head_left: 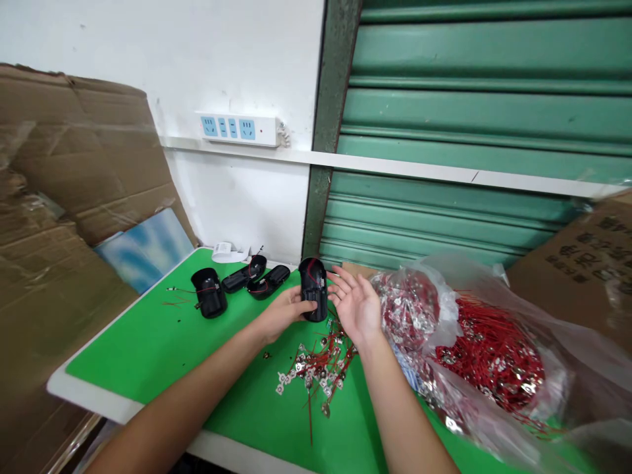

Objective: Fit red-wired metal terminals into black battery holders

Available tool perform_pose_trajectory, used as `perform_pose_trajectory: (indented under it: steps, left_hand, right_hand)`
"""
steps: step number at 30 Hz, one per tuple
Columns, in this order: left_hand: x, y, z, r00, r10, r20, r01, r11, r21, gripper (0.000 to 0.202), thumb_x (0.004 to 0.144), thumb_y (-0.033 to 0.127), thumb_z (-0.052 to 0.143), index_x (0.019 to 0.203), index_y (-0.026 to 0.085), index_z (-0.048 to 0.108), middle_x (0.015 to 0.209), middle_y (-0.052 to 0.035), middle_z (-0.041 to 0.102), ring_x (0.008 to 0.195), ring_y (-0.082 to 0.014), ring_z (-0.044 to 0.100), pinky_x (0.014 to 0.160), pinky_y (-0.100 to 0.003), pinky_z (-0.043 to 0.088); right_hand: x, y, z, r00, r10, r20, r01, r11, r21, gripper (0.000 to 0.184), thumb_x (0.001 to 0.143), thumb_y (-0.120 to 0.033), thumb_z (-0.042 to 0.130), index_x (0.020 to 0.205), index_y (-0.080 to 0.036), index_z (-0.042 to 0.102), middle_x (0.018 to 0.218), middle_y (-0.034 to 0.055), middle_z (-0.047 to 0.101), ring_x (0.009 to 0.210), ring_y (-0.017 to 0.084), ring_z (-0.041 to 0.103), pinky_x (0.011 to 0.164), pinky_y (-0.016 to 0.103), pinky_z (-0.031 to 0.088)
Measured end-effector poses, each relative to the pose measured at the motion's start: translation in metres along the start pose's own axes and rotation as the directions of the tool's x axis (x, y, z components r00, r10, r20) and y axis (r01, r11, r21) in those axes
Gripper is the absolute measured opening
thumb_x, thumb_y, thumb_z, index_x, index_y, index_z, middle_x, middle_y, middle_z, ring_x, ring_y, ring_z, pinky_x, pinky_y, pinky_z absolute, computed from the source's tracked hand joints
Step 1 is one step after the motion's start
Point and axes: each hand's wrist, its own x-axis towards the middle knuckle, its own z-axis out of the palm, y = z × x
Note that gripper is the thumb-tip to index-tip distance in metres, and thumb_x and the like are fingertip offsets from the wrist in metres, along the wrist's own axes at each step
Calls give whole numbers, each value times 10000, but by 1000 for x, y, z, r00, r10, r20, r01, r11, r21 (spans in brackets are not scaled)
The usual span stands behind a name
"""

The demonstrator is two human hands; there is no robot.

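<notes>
My left hand (291, 312) grips a black plastic housing (313, 289) by its lower left side, the thumb lying across its front. A red wire curves inside the housing's rounded upper end. Just to the right, my right hand (356, 304) is open, palm up with fingers spread, its fingertips close to the housing's right edge; whether they touch it I cannot tell. Below both hands lies a loose heap of metal contact plates with red wires (320, 368) on the green table mat (237, 395).
Several similar black housings (210, 293) lie at the back left, some with wires sticking out. Clear plastic bags (494, 355) full of red-wired metal pieces stand at the right. Cardboard (74, 197) rises on the left. A power strip (239, 129) is fixed to the wall.
</notes>
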Motion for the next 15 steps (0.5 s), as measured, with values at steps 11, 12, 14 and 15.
perform_pose_trajectory:
  steps: [11,12,14,15]
  left_hand:
    - [1,-1,2,949,237,-209,-226,971,74,490,677,350,794,1045,139,550,1056,-73,681,879,-131,616,710,-227,502]
    - [0,-1,2,956,230,-184,-219,972,81,474,678,337,770,1052,142,552,1092,-86,679,899,-145,623,704,-235,505]
    - [-3,-1,3,973,204,-107,-200,979,49,480,661,295,719,1087,148,555,1205,-116,662,946,-182,653,717,-265,526]
    - [-4,-1,2,981,183,-65,-182,983,22,501,645,274,695,1109,150,556,1246,-126,654,951,-199,672,721,-280,535]
  right_hand:
    - [-2,21,6,999,-34,0,32,933,-358,444,581,-412,855,926,-169,715,684,-9,625,567,121,537,516,246,393]
    - [-1,19,5,999,-51,-17,42,938,-343,441,587,-412,848,935,-173,721,678,-14,618,562,113,515,517,242,377]
    - [1,13,3,993,-91,-73,66,953,-296,448,569,-414,845,932,-178,731,719,-10,635,558,97,472,511,235,334]
    - [2,10,2,988,-113,-109,79,959,-273,454,549,-415,848,919,-179,732,755,-5,649,564,93,462,509,232,312]
